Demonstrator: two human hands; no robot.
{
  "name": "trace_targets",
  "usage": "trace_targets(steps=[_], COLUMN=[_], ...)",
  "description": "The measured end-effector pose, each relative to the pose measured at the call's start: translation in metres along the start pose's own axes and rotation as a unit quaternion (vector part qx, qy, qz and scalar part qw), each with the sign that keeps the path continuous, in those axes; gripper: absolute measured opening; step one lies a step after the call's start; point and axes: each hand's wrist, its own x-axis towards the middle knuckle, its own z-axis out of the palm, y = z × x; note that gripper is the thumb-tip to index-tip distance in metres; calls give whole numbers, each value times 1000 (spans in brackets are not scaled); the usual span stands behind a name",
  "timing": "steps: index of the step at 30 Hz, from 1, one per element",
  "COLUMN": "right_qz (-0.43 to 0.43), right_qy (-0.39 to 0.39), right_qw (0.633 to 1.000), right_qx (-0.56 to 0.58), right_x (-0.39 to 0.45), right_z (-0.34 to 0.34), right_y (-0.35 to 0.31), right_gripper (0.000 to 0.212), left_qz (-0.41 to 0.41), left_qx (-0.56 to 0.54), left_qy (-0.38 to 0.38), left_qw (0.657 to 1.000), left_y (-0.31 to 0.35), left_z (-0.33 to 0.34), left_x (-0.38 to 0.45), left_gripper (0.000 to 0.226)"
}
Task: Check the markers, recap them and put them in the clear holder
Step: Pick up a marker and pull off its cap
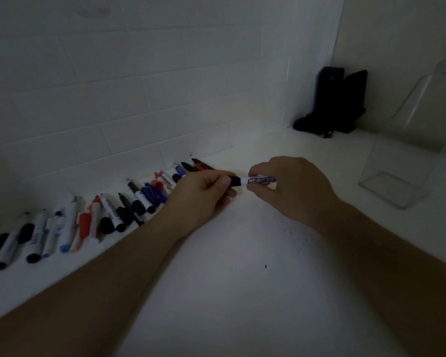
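We hold one marker level above the white bench, between both hands. The left hand is closed around the black cap end, and the right hand pinches the white printed barrel between thumb and fingers. This two-ended grip suits pressing the cap home or pulling it off along the marker's axis; we cannot tell which, as the joint is partly covered. The remaining markers lie in a loose row along the tiled wall, to the left, within reach of the left hand. The clear holder stands to the right, apparently empty, on the side of the hand holding the barrel, which favours a short transfer.
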Motion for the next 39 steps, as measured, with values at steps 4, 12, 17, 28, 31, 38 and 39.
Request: trace_targets(steps=[4, 12, 17, 28, 31, 38, 39], right_qz=[-25, -1, -14, -28, 91, 224, 230], right_qy=[9, 21, -1, 110, 227, 187, 159], right_qw=[1000, 995, 999, 992, 970, 953, 956], right_qx=[11, 94, -38, 49, 19, -80, -92], right_x=[-1, -3, -7, 3, -2, -32, -34], right_z=[-1, 8, 13, -70, -128, -156, -149], right_y=[1, -1, -12, 1, 32, 86, 89], right_gripper=[39, 26, 32, 15, 18, 27, 31], left_qz=[-29, -42, 5, 69, 118, 188, 190], left_qx=[-100, -166, -112, -40, 56, 142, 144], left_qy=[-51, -76, -33, -19, -22, -53, -57], left_qw=[993, 982, 993, 997, 991, 970, 970], left_y=[0, 0, -4, -6, -3, -4, -4], left_z=[-3, -3, 0, 6, 10, 12, 12], left_x=[-1, -1, 1, -1, -5, -9, -9], left_gripper=[21, 17, 2, 9, 6, 12, 12])
